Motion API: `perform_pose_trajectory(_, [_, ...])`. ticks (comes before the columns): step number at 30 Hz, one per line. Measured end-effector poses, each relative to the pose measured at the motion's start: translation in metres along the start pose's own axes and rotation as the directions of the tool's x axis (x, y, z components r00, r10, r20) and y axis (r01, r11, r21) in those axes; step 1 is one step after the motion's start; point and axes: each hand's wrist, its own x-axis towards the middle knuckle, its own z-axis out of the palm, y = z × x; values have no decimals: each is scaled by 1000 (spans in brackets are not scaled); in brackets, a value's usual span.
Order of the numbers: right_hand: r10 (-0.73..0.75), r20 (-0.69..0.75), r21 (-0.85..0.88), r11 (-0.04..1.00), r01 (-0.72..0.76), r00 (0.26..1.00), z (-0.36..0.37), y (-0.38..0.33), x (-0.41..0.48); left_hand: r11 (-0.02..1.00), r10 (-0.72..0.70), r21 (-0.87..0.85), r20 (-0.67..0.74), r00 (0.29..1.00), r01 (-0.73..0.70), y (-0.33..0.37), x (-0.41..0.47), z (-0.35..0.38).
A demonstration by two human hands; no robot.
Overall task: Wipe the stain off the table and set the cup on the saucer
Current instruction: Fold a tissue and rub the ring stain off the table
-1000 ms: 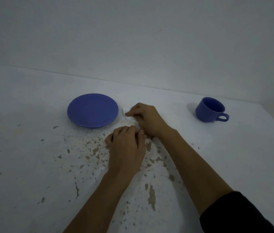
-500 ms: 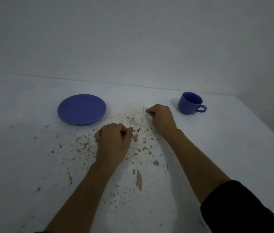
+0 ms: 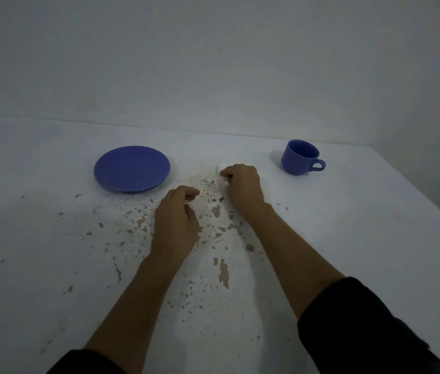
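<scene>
A blue saucer (image 3: 132,168) lies flat on the white table (image 3: 38,238), left of centre. A blue cup (image 3: 300,157) stands upright at the right, handle pointing right, apart from the saucer. Between them is a brownish speckled stain (image 3: 205,182). My right hand (image 3: 241,184) is closed on a small white tissue (image 3: 222,171) and presses it on the table at the stain's right edge. My left hand (image 3: 177,220) rests on the table below the stain, fingers curled in, nothing visible in it.
The tabletop has several chipped paint patches (image 3: 222,271) around and below my hands. A plain wall (image 3: 213,63) stands right behind the table's far edge. The table's right edge (image 3: 415,201) runs diagonally past the cup.
My two hands have drawn apart. My right hand with the tissue slid away from the saucer toward the cup side, uncovering the stain. The camera view shifted.
</scene>
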Motion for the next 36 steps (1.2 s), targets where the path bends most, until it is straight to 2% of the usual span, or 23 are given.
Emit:
perform_pose_trajectory(4, [-163, 71, 77, 985, 157, 984, 8, -14, -18, 1000, -4, 15, 4, 1000, 4, 2, 1, 2])
perform_pose_trajectory(6, [-221, 83, 174, 963, 204, 972, -2, -7, -28, 999, 3, 44, 10, 1000, -3, 2, 3, 4])
perform_pose_trajectory(8, [-156, 102, 328, 938, 115, 982, -16, 2, -31, 998, -3, 61, 14, 1000, 2, 2, 4, 6])
perform_pose_trajectory(9, [-68, 119, 449, 894, 8, 991, -22, 6, -30, 998, -17, 66, 17, 1000, 16, 2, 5, 7])
perform_pose_trajectory(10, [38, 153, 597, 793, -123, 987, -26, 9, -30, 997, -35, 69, 17, 999, 33, 2, 6, 7])
perform_pose_trajectory(12, [189, 294, 819, 456, -349, 937, -27, 12, -28, 996, -60, 71, 20, 998, 59, 2, 8, 8])
perform_pose_trajectory(13, [217, 367, 860, 291, -419, 905, -27, 13, -27, 996, -63, 71, 20, 998, 62, 2, 8, 8])
perform_pose_trajectory(14, [240, 419, 867, 183, -464, 876, -26, 15, -26, 996, -64, 70, 22, 998, 62, 2, 8, 8])
perform_pose_trajectory(15, [267, 443, 859, 147, -491, 856, -25, 15, -25, 996, -63, 67, 25, 998, 61, 3, 7, 8])
perform_pose_trajectory(16, [317, 418, 840, 223, -495, 851, -24, 16, -24, 996, -62, 62, 29, 998, 60, 3, 7, 7])
perform_pose_trajectory(17, [380, 330, 782, 402, -475, 864, -24, 19, -23, 997, -60, 57, 33, 998, 58, 2, 7, 7])
perform_pose_trajectory(18, [412, 194, 651, 625, -431, 890, -25, 22, -22, 997, -57, 53, 38, 998, 55, 2, 7, 7])
perform_pose_trajectory(19, [405, 59, 484, 788, -381, 912, -27, 26, -20, 997, -54, 50, 41, 998, 52, 1, 7, 7])
perform_pose_trajectory(20, [384, -31, 374, 861, -345, 923, -29, 28, -20, 998, -51, 47, 42, 998, 49, 1, 7, 7])
perform_pose_trajectory(22, [385, -96, 344, 878, -333, 918, -35, 32, -18, 998, -49, 39, 42, 998, 48, 1, 7, 7])
perform_pose_trajectory(24, [332, -93, 354, 892, -281, 939, -37, 35, -19, 998, -48, 44, 43, 998, 46, 1, 8, 7])
perform_pose_trajectory(27, [28, 14, 183, 983, -30, 1000, -33, 33, -25, 996, -39, 83, 55, 998, 34, 3, 8, 7])
perform_pose_trajectory(29, [-116, 104, 51, 993, 111, 988, -26, 32, -25, 994, -33, 108, 64, 997, 25, 3, 8, 6])
perform_pose_trajectory(31, [-131, 110, -7, 991, 132, 985, -20, 32, -23, 993, -29, 112, 65, 997, 21, 3, 8, 6])
perform_pose_trajectory(36, [6, -8, -111, 994, -7, 1000, -18, 38, -7, 991, -24, 132, 51, 998, 17, 1, 7, 8])
